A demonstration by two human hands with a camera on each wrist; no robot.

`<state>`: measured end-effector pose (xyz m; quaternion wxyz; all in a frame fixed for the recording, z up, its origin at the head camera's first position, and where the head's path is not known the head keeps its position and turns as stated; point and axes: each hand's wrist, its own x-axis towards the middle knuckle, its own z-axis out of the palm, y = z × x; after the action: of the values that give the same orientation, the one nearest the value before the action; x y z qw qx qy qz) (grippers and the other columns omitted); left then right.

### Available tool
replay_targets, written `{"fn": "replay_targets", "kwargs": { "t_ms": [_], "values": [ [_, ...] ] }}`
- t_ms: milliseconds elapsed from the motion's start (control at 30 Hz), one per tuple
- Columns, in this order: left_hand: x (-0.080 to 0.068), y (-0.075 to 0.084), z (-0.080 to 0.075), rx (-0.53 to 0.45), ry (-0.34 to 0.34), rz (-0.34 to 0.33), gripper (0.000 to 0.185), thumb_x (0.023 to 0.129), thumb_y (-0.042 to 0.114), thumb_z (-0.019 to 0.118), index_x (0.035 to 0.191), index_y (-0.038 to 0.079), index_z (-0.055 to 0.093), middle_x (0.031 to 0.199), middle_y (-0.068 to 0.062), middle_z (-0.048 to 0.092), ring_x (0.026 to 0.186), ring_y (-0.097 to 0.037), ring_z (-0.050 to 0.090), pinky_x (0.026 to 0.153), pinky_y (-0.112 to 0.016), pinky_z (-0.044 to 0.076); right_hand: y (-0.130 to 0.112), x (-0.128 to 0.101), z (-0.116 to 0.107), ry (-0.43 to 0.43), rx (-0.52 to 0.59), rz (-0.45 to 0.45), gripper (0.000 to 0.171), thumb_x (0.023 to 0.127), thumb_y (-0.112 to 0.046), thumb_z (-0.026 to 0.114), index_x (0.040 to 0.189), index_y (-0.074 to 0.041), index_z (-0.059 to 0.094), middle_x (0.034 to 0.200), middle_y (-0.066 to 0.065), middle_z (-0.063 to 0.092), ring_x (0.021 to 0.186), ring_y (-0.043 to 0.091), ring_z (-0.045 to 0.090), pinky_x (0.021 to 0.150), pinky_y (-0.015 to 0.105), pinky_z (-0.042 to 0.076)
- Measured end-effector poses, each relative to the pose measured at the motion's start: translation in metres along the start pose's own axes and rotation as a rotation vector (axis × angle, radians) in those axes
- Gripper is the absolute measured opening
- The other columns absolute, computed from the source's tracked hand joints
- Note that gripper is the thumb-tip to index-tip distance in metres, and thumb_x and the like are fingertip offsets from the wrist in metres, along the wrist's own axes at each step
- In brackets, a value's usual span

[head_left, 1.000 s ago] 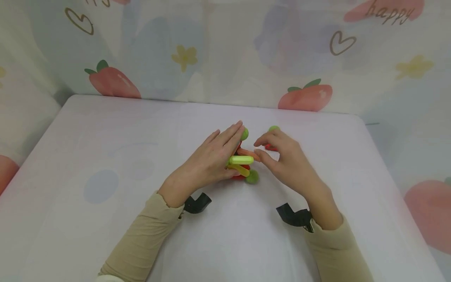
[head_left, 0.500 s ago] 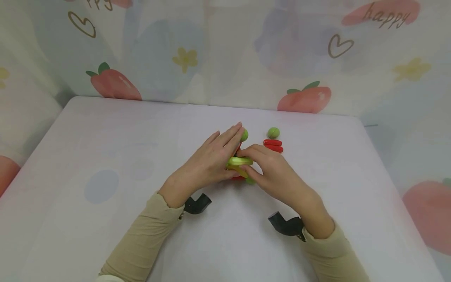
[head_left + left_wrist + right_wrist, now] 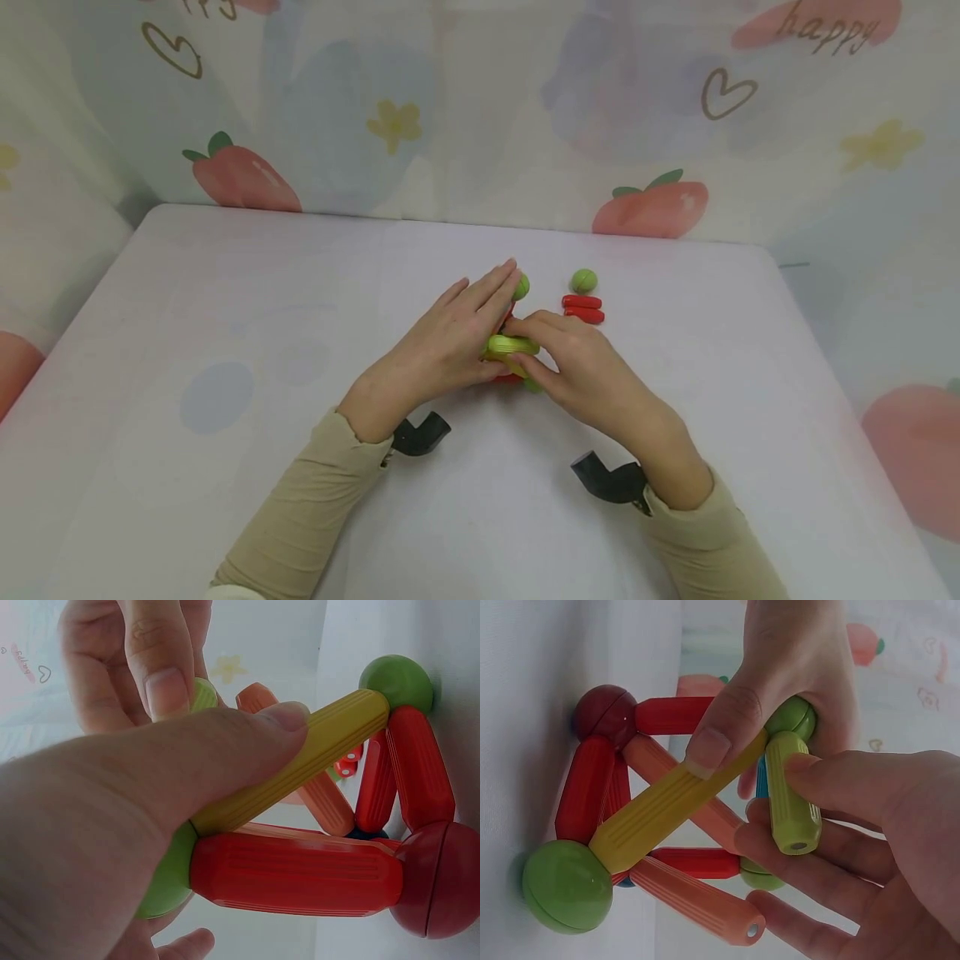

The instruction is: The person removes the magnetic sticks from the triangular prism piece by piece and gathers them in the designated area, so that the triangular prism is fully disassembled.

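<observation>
A small frame of toy sticks and balls stands at the middle of the white table. It has red sticks, a yellow stick, an orange stick, green balls and a dark red ball. My left hand holds the frame from the left, thumb pressed on the yellow stick, fingers behind the top green ball. My right hand pinches a light green stick at that top ball.
A loose green ball and two red sticks lie just right of the hands. Another green ball shows past the left fingertips. A patterned cloth rises behind the table's far edge.
My right hand has moved left onto the frame and closed round the light green stick, uncovering the two red sticks and the loose ball. The left hand has stayed put.
</observation>
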<state>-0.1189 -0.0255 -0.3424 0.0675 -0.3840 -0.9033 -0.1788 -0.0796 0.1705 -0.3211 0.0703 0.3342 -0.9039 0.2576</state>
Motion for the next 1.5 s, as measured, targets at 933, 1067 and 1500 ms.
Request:
{"fn": "replay_targets", "kwargs": {
  "t_ms": [933, 1067, 1500],
  "values": [
    [0.002, 0.003, 0.001, -0.014, -0.025, -0.005, 0.1, 0.082, 0.039, 0.08, 0.156, 0.002, 0.024, 0.163, -0.011, 0.027, 0.151, -0.019, 0.029, 0.119, -0.051, 0.032, -0.001, -0.003, -0.005, 0.002, -0.103, -0.049, 0.032, 0.085, -0.008, 0.077, 0.115, -0.001, 0.069, 0.101, 0.005, 0.072, 0.101, 0.024, 0.067, 0.113, 0.055, 0.038],
    [0.002, 0.003, 0.001, -0.01, -0.023, -0.004, 0.1, 0.082, 0.041, 0.08, 0.156, 0.003, 0.024, 0.164, -0.011, 0.027, 0.15, -0.019, 0.029, 0.119, -0.05, 0.031, 0.0, -0.004, -0.006, -0.005, -0.099, -0.053, 0.031, 0.086, -0.008, 0.076, 0.116, -0.002, 0.069, 0.1, 0.004, 0.072, 0.098, 0.022, 0.068, 0.114, 0.058, 0.034],
    [0.001, 0.004, -0.001, -0.015, -0.03, -0.005, 0.101, 0.082, 0.039, 0.081, 0.156, 0.002, 0.024, 0.164, -0.011, 0.025, 0.151, -0.019, 0.028, 0.12, -0.049, 0.031, 0.005, -0.009, -0.017, 0.061, -0.078, -0.101, 0.033, 0.082, 0.0, 0.077, 0.114, -0.006, 0.07, 0.105, 0.002, 0.072, 0.1, 0.019, 0.066, 0.112, 0.054, 0.037]
  ]
}}
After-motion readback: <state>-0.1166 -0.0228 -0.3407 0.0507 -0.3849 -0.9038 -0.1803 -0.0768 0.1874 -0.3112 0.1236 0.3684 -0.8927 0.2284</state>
